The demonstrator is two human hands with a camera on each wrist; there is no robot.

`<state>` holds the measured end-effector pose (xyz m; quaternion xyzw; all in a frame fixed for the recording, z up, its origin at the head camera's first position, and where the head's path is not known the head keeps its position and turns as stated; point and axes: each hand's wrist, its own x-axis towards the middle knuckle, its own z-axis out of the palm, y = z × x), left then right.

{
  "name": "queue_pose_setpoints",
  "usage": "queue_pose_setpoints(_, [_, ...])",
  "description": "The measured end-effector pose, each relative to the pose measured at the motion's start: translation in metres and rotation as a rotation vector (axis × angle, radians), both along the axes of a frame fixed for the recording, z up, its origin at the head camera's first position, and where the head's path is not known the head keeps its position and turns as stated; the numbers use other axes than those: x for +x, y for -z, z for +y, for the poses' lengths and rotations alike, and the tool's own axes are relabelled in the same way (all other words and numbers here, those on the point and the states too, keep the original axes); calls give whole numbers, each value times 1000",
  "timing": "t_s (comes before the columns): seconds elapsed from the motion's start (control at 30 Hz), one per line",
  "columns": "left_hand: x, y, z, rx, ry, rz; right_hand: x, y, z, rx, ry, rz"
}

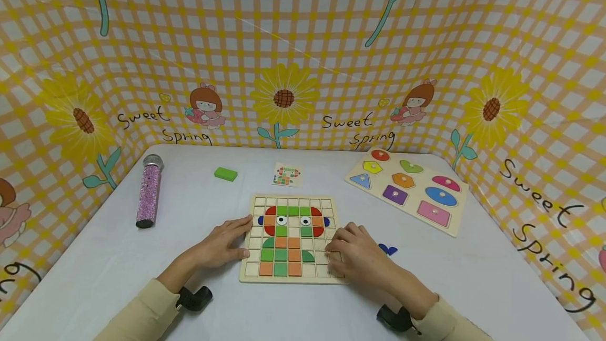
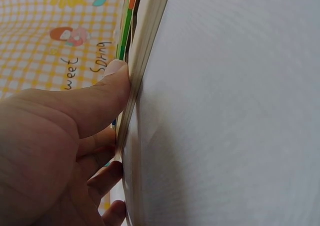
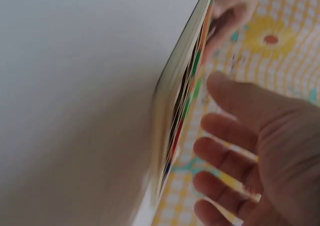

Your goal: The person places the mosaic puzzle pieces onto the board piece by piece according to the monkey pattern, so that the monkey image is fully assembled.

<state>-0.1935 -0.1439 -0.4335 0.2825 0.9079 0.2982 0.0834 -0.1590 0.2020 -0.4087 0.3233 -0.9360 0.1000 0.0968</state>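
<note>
A square wooden mosaic board (image 1: 281,279) with a raised grid lies on the white table in the head view. Green, orange, red and blue tiles and two eye tiles form a figure on it. My left hand (image 1: 219,244) touches the board's left edge; in the left wrist view the thumb (image 2: 107,93) rests against that edge, other fingers spread along it. Over the right edge hovers my right hand (image 1: 362,257). Its fingers (image 3: 225,161) are loosely bent in the right wrist view, with a gap to the board and nothing visible held.
Small blue pieces (image 1: 388,249) lie right of the right hand. Behind the board are a picture card (image 1: 286,175) and a green block (image 1: 225,174). A glittery pink microphone (image 1: 149,193) lies at left, a shape puzzle board (image 1: 416,186) at back right.
</note>
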Motion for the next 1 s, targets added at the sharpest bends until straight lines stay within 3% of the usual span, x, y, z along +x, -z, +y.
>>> queue_pose_setpoints(0.53, [0,1,0,9,-1,-1,0,3,91,22,137,-111])
queue_pose_setpoints(0.77, [2,1,1,28,16,44,-1,4,108,45,141,-107])
queue_pose_setpoints(1.0, [-1,1,0,6,6,12,1,3,112,41,166,-131])
